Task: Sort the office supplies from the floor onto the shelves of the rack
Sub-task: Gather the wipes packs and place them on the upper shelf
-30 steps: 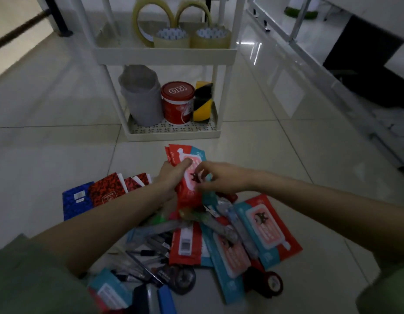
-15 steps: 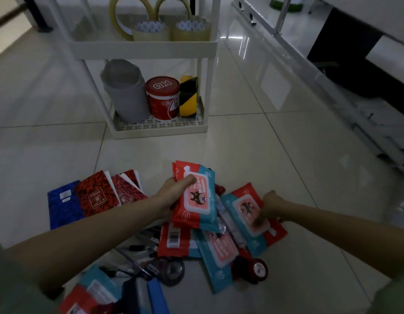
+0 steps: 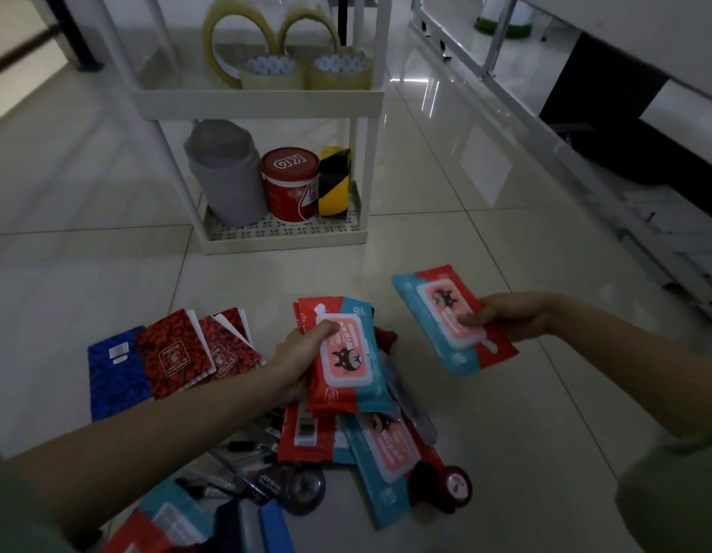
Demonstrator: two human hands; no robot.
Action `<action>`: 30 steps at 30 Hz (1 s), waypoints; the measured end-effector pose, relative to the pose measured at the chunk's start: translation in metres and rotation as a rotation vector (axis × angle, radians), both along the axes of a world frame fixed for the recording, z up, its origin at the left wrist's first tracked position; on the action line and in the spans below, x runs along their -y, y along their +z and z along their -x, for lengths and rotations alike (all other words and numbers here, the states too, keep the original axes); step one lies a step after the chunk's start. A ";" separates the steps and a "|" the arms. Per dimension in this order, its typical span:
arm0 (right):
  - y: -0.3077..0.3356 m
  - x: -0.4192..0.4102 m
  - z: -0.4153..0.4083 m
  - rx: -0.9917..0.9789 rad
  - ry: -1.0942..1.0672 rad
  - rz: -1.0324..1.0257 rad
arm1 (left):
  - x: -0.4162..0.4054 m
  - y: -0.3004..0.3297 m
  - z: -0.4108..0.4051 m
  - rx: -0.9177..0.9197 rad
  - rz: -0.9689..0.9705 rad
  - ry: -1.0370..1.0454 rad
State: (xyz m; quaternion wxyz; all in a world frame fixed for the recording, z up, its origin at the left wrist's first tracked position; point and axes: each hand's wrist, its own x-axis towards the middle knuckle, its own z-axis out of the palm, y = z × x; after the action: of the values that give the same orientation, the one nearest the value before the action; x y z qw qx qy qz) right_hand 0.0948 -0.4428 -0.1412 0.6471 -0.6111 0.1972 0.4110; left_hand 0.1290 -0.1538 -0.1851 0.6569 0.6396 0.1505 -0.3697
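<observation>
My left hand (image 3: 302, 353) grips a small stack of red-and-blue wipes packs (image 3: 346, 361) above the pile on the floor. My right hand (image 3: 513, 317) holds another wipes pack (image 3: 438, 305) lifted off the floor to the right, thumb on its pink lid. More wipes packs (image 3: 386, 457) lie in the pile below, among pens (image 3: 242, 461) and tape rolls (image 3: 454, 482). The white rack (image 3: 266, 99) stands ahead. Its middle shelf holds clear tape rolls (image 3: 270, 73).
The rack's bottom shelf carries a grey container (image 3: 226, 173), a red tub (image 3: 290, 185) and black-yellow tape (image 3: 335, 181). Blue and red notebooks (image 3: 170, 361) lie on the tiles at the left. A white desk frame (image 3: 545, 113) runs along the right.
My right hand has picked a wipes pack out of the pile and lifted it up to the right. My left hand keeps its stack, shifted slightly.
</observation>
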 end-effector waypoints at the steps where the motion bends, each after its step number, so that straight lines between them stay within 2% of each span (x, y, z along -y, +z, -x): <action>1: 0.005 -0.007 -0.003 0.035 -0.006 -0.063 | 0.000 -0.001 0.000 -0.004 0.020 0.024; 5: 0.005 -0.051 -0.015 0.101 0.046 -0.138 | 0.006 0.004 -0.003 -0.023 0.100 0.103; 10: 0.010 -0.095 -0.027 0.158 0.043 0.062 | 0.008 0.023 -0.008 0.018 0.281 0.080; 14: 0.021 -0.106 -0.021 0.268 0.165 0.243 | -0.007 0.025 -0.013 0.097 0.238 0.043; 17: 0.022 -0.113 -0.014 0.271 0.201 0.240 | -0.013 0.024 -0.011 0.069 0.192 0.003; 21: 0.023 -0.125 -0.017 0.252 0.128 0.077 | -0.014 0.022 -0.008 0.023 0.227 0.004; 24: 0.024 -0.138 -0.019 0.237 -0.008 0.010 | -0.017 0.024 -0.012 0.030 0.240 0.065; 28: 0.020 -0.145 -0.015 0.203 -0.153 0.000 | -0.024 0.027 -0.019 0.060 0.204 0.141; 30: 0.009 -0.143 -0.010 0.183 -0.213 0.105 | -0.028 0.028 -0.023 0.059 0.204 0.190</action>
State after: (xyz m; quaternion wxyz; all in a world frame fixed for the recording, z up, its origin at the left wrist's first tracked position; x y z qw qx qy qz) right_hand 0.1044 -0.3001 -0.1325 0.6696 -0.6546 0.2221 0.2718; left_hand 0.1517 -0.1255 -0.1573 0.7546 0.5631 0.1526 -0.3002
